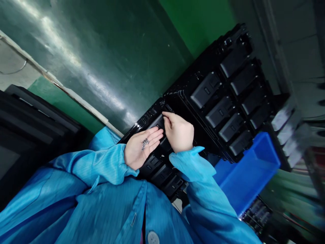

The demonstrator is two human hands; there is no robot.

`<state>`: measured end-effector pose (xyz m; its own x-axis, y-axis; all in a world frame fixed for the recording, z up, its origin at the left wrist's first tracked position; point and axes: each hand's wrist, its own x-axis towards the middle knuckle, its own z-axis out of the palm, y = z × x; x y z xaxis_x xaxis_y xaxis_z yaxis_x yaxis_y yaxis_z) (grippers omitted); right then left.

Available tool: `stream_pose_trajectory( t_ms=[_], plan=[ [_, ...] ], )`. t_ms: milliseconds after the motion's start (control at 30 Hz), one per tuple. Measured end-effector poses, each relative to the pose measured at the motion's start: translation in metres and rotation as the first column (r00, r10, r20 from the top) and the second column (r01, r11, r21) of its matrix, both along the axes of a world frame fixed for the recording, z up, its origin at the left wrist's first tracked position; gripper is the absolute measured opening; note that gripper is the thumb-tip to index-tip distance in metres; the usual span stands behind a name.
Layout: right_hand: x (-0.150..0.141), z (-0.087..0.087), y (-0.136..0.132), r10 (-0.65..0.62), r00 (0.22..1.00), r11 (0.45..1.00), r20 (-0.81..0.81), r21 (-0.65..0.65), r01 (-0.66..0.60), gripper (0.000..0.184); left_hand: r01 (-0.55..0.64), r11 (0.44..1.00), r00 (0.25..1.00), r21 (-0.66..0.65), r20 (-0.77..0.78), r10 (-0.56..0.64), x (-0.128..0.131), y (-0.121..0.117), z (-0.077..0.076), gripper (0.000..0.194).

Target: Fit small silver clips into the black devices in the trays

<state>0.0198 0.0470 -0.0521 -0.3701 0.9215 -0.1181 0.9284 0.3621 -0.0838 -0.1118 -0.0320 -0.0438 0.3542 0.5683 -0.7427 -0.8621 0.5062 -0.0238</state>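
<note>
My left hand (142, 149) is palm up with its fingers stretched out, bearing a small heap of metal screws (144, 144). Just to its right, my right hand (179, 131) is closed in a pinch, thumb against forefinger. Whatever sits between those fingertips is too small or hidden to make out. Both hands are over a black tray (142, 122) that holds several dark oblong cases. One black case (157, 122) lies right by my fingertips, partly covered by my hands.
To the right, a stack of black trays (188, 112) carries more black cases (207, 89). A blue bin (251, 173) stands beyond my right sleeve. The green tabletop (114, 54) stretches ahead, and dark stacked items (38, 118) stand at the left.
</note>
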Motion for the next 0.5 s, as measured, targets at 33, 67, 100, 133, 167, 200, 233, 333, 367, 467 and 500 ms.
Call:
stream_pose_trajectory(
  t_ms=[33, 67, 100, 133, 167, 200, 233, 333, 367, 467, 500],
  plan=[
    [0.004, -0.002, -0.005, 0.013, 1.000, 1.000, -0.009, 0.012, -0.013, 0.037, 0.001, 1.000, 1.000, 0.006, -0.001, -0.001, 0.000, 0.000, 0.000, 0.045],
    [0.007, -0.003, -0.009, 0.025, 1.000, 1.000, 0.009, 0.017, -0.025, 0.039, 0.002, 1.000, 1.000, 0.012, -0.005, -0.002, 0.000, -0.001, -0.001, 0.046],
    [0.009, -0.004, -0.012, 0.034, 0.998, 0.999, 0.048, 0.018, -0.035, 0.041, 0.003, 1.000, 1.000, 0.019, -0.010, -0.003, 0.000, -0.001, -0.001, 0.047],
    [0.009, -0.003, -0.015, 0.042, 0.994, 0.999, 0.097, 0.014, -0.043, 0.043, 0.004, 1.000, 1.000, 0.026, -0.016, -0.003, 0.000, -0.001, -0.002, 0.048],
    [0.008, -0.002, -0.017, 0.046, 0.988, 0.999, 0.148, 0.005, -0.047, 0.046, 0.005, 0.999, 1.000, 0.033, -0.022, -0.004, 0.000, -0.001, -0.002, 0.048],
    [0.007, 0.000, -0.018, 0.045, 0.980, 0.999, 0.192, -0.005, -0.045, 0.049, 0.006, 0.999, 1.000, 0.038, -0.028, -0.005, 0.000, 0.000, -0.002, 0.048],
    [0.005, 0.001, -0.019, 0.040, 0.974, 0.999, 0.224, -0.018, -0.037, 0.051, 0.008, 0.999, 0.999, 0.041, -0.034, -0.006, -0.001, 0.000, -0.002, 0.047],
    [-0.001, 0.008, -0.018, 0.013, 0.974, 0.998, 0.225, -0.066, 0.002, 0.054, 0.007, 0.999, 0.998, 0.043, -0.055, -0.004, -0.003, 0.002, -0.002, 0.047],
    [-0.001, 0.011, -0.018, 0.001, 0.981, 0.996, 0.196, -0.084, 0.015, 0.053, 0.006, 0.999, 0.998, 0.049, -0.056, -0.003, -0.004, 0.002, -0.001, 0.047],
    [0.004, 0.024, -0.022, -0.057, 0.998, 0.995, 0.000, -0.083, 0.057, 0.050, 0.011, 0.994, 1.000, 0.106, -0.014, -0.010, -0.006, 0.001, 0.002, 0.050],
    [0.008, 0.030, -0.027, -0.077, 0.992, 0.996, -0.100, -0.062, 0.071, 0.047, 0.017, 0.990, 1.000, 0.138, 0.012, -0.019, -0.006, 0.001, 0.004, 0.051]
  ],
)
